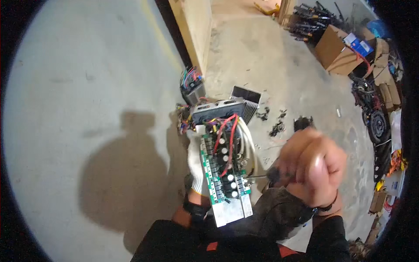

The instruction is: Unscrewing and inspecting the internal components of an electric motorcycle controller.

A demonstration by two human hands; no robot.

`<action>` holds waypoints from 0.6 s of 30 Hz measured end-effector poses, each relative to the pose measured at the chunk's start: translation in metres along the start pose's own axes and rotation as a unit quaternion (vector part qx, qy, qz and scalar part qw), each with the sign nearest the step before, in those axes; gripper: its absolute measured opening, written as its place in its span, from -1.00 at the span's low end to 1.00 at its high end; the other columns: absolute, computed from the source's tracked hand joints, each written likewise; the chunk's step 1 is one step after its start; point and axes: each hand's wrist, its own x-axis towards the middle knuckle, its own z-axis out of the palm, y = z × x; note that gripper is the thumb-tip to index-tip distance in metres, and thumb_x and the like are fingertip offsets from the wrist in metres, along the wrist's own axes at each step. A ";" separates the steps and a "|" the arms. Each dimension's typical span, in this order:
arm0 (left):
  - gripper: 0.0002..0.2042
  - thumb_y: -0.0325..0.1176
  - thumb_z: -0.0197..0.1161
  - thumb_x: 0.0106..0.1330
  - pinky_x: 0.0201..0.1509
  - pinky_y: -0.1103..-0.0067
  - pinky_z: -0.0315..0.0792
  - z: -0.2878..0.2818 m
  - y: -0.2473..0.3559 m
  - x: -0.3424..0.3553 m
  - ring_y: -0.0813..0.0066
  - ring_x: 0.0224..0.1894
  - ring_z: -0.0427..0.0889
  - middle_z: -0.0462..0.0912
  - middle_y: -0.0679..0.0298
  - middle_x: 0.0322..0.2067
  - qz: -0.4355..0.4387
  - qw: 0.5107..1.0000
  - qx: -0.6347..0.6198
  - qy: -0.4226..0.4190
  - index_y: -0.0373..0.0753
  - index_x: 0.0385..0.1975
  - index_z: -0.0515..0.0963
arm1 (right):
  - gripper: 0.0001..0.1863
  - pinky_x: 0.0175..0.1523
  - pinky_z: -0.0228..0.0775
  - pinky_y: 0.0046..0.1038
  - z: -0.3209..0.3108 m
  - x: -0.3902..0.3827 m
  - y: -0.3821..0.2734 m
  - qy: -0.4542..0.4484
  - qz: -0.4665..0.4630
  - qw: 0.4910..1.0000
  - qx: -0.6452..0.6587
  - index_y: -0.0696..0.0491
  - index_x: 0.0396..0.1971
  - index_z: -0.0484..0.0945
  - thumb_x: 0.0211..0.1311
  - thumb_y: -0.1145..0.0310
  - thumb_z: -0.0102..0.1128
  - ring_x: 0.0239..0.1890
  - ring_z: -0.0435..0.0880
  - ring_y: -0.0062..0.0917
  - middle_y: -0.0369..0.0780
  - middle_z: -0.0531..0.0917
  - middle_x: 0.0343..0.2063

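A green circuit board (pixel 208 172) with a row of round white-topped capacitors is mounted on a bare metal plate (pixel 233 213). My left hand (pixel 194 161), in a white knit glove, holds it along its left side; the fingers are mostly hidden behind it. Red wires (pixel 231 146) and thick white cables (pixel 249 144) come off its far end. To the right of the board, my bare right hand (pixel 312 168) is closed in a fist, blurred by motion. It grips what looks like a screwdriver (pixel 258 177), whose thin metal shaft points at the board's right edge.
Just beyond the board sit a grey metal housing (pixel 218 111), a finned black heat sink (pixel 247 97) and another wired unit (pixel 192 85) by the wall. Loose black pieces (pixel 278 128) lie on the floor. A cardboard box (pixel 334 50) and piled parts line the right side.
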 end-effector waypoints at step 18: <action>-0.26 0.15 0.18 0.49 0.40 -0.04 0.49 0.054 0.005 0.015 -0.08 0.26 0.63 0.49 -0.10 0.38 0.075 0.972 0.210 0.070 -0.27 0.50 0.32 | -0.90 -0.46 0.35 -0.26 0.014 0.024 -0.011 -0.362 -0.174 0.905 0.143 0.14 -0.34 0.68 0.39 0.46 0.38 -0.58 0.57 -0.24 -0.21 0.58 -0.60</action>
